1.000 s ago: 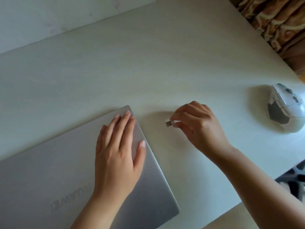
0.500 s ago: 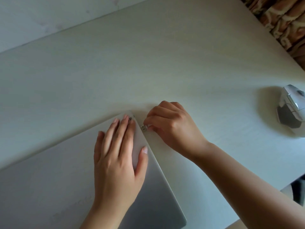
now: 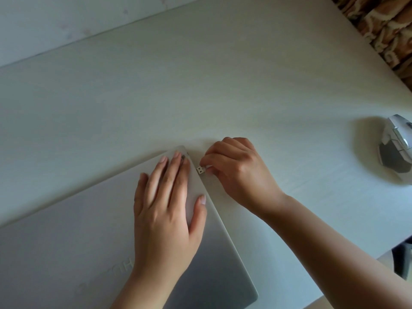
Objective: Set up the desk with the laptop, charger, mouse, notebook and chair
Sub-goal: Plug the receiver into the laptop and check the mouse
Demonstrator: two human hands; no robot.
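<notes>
The left hand (image 3: 166, 210) lies flat, fingers spread, on the closed laptop (image 3: 66, 230); the right hand (image 3: 236, 172) pinches a USB plug (image 3: 200, 170) at its edge (mouse (image 3: 396, 148) at 3 o'clock).

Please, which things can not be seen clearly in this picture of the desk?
- Laptop port: on the side edge beside the USB plug, not visible in the head view.
- Plug's rear: hidden inside the right hand grip.
- Lid logo: partly covered by the left hand and wrist, also faint.
- Mouse: cut off by the right frame edge.
- Laptop's left part: beyond the frame edge.
</notes>
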